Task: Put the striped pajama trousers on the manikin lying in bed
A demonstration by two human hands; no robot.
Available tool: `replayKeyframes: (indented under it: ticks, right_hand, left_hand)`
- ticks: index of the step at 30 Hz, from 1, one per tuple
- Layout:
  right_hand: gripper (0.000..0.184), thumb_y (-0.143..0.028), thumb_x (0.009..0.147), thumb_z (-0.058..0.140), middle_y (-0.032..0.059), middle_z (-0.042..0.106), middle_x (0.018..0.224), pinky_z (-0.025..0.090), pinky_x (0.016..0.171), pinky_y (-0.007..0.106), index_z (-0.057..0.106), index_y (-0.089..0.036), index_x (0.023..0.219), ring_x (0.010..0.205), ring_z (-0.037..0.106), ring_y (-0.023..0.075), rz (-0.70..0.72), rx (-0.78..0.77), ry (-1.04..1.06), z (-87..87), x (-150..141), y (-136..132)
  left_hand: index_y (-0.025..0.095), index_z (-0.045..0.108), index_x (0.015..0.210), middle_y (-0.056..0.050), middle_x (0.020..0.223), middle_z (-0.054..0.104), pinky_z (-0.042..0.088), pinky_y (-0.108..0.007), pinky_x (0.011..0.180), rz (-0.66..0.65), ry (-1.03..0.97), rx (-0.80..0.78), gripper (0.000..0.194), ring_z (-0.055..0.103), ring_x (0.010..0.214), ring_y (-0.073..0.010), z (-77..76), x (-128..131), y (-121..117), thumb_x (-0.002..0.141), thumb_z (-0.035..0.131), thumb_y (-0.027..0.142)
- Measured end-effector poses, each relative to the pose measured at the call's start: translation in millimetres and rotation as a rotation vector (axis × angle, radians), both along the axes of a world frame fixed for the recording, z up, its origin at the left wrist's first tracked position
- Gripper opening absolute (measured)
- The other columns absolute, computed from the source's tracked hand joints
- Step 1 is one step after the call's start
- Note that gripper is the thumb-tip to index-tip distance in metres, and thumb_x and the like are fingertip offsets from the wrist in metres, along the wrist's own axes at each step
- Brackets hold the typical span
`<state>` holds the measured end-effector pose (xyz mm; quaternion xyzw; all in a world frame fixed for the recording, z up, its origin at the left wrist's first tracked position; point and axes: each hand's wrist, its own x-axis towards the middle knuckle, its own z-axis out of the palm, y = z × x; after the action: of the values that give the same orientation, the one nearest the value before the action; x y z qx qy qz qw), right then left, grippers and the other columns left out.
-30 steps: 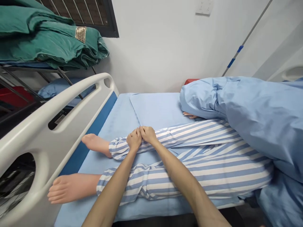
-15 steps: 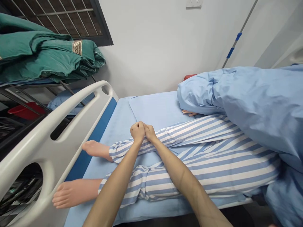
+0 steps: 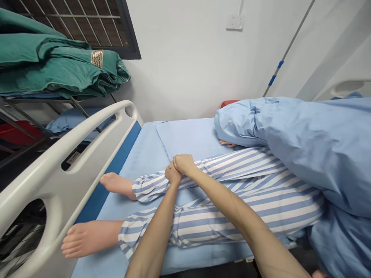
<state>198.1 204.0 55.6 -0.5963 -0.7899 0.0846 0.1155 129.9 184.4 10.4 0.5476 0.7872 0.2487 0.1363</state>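
Note:
A figure in blue-and-white striped trousers [image 3: 240,208] lies on a bed with a light blue sheet [image 3: 185,135], bare feet [image 3: 116,183] toward the footboard. My left hand [image 3: 171,175] is a closed fist resting on the far leg's shin. My right hand [image 3: 184,164] is closed too, lying over and against the left fist. Nothing shows inside either hand. A light blue quilt [image 3: 304,139] covers the figure's upper body; one of its hands [image 3: 227,144] peeks out beneath the quilt's edge.
A white plastic footboard [image 3: 58,162] with cut-outs stands at the left. Behind it a metal rack carries folded green blankets [image 3: 58,69]. A white wall with a socket [image 3: 234,22] runs behind the bed. A thin pole [image 3: 278,65] leans at the right.
My fists were side by side on the shin; now the right hand has slid over the left. The view has tilted slightly, and both arms sit a little further right.

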Motion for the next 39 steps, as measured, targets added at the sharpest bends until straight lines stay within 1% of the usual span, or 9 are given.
replayKeyframes:
  ticks: [3, 9, 13, 17, 21, 24, 28, 33, 39]
  right_hand:
    - [0.036, -0.027, 0.099, 0.042, 0.0206, 0.074, 0.102, 0.048, 0.079, 0.034, 0.075, -0.012, 0.104, 0.097, 0.071, 0.0285, 0.053, 0.024, -0.086, 0.8, 8.3, 0.3]
    - [0.047, -0.039, 0.105, 0.031, 0.0128, 0.077, 0.097, 0.046, 0.073, 0.029, 0.073, -0.019, 0.105, 0.088, 0.072, 0.0237, -0.183, 0.043, 0.091, -37.1, 17.1, -7.5]
    - [0.044, -0.039, 0.104, 0.035, 0.0112, 0.077, 0.095, 0.043, 0.072, 0.026, 0.075, -0.02, 0.099, 0.086, 0.071, 0.0204, -0.238, 0.036, 0.216, -47.6, 18.7, -6.3]
    - [0.047, -0.036, 0.104, 0.033, 0.0101, 0.077, 0.09, 0.041, 0.07, 0.024, 0.074, -0.02, 0.086, 0.082, 0.069, 0.0188, -0.271, 0.038, 0.429, -47.0, 26.4, -0.2]
    - [0.054, -0.032, 0.105, 0.025, 0.0069, 0.073, 0.077, 0.039, 0.067, 0.023, 0.065, -0.019, 0.071, 0.073, 0.063, 0.0161, -0.263, 0.07, 0.723, -51.2, 37.8, 6.6]
    - [0.052, -0.034, 0.103, 0.027, 0.0041, 0.065, 0.065, 0.037, 0.063, 0.024, 0.055, -0.02, 0.062, 0.066, 0.057, 0.0159, -0.295, 0.097, 0.864, -56.7, 40.6, 11.2]
    - [0.049, -0.037, 0.1, 0.032, -0.0005, 0.051, 0.054, 0.033, 0.059, 0.025, 0.043, -0.022, 0.054, 0.058, 0.047, 0.0149, -0.317, 0.12, 0.925, -61.2, 38.3, 14.1]
    - [0.049, -0.033, 0.098, 0.037, -0.0031, 0.041, 0.052, 0.028, 0.057, 0.026, 0.039, -0.022, 0.051, 0.057, 0.042, 0.0134, -0.279, 0.057, 0.935, -50.0, 38.1, 14.3]
    - [0.05, -0.035, 0.099, 0.038, -0.0046, 0.034, 0.049, 0.028, 0.056, 0.026, 0.032, -0.023, 0.05, 0.053, 0.037, 0.0117, -0.162, 0.127, 0.943, -8.5, 50.2, 23.4]
  left_hand:
    - [0.016, 0.069, 0.116, -0.017, 0.102, 0.073, 0.04, -0.032, 0.074, -0.007, 0.034, -0.042, 0.035, 0.066, 0.09, -0.0253, 0.4, 3.7, -2.2, 0.099, 0.043, 0.032]
    - [0.021, 0.072, 0.105, -0.014, 0.099, 0.074, 0.042, -0.031, 0.076, -0.02, 0.135, -0.053, 0.045, 0.067, 0.09, -0.0239, -3.2, 7.6, -1.0, 0.102, 0.032, 0.041]
    - [0.022, 0.073, 0.101, -0.013, 0.1, 0.074, 0.042, -0.031, 0.076, -0.041, 0.144, -0.063, 0.045, 0.067, 0.092, -0.0239, -4.4, 6.1, -0.5, 0.102, 0.032, 0.04]
    - [0.02, 0.074, 0.092, -0.013, 0.1, 0.075, 0.041, -0.03, 0.074, -0.16, 0.137, -0.066, 0.042, 0.066, 0.091, -0.0232, 14.5, 9.8, 3.3, 0.101, 0.035, 0.035]
    - [0.019, 0.071, 0.077, -0.01, 0.087, 0.073, 0.037, -0.028, 0.07, -0.216, 0.059, 0.033, 0.039, 0.062, 0.082, -0.0198, 34.2, 25.6, 9.4, 0.098, 0.042, 0.034]
    - [0.017, 0.066, 0.068, -0.007, 0.075, 0.07, 0.034, -0.027, 0.067, -0.209, -0.067, 0.081, 0.042, 0.058, 0.073, -0.0158, 26.7, 36.5, 11.8, 0.098, 0.041, 0.033]
    - [0.019, 0.062, 0.063, -0.005, 0.071, 0.067, 0.03, -0.026, 0.063, -0.02, -0.154, 0.15, 0.044, 0.054, 0.068, -0.0139, 2.0, 42.2, 12.3, 0.099, 0.038, 0.031]
    - [0.019, 0.063, 0.064, -0.006, 0.074, 0.068, 0.027, -0.028, 0.062, -0.012, -0.191, 0.15, 0.046, 0.053, 0.069, -0.0151, -3.3, 40.4, 11.3, 0.1, 0.037, 0.033]
    - [0.019, 0.062, 0.064, -0.005, 0.069, 0.064, 0.024, -0.029, 0.063, -0.015, -0.182, 0.155, 0.048, 0.051, 0.068, -0.0152, -2.7, 41.0, 10.5, 0.1, 0.034, 0.033]
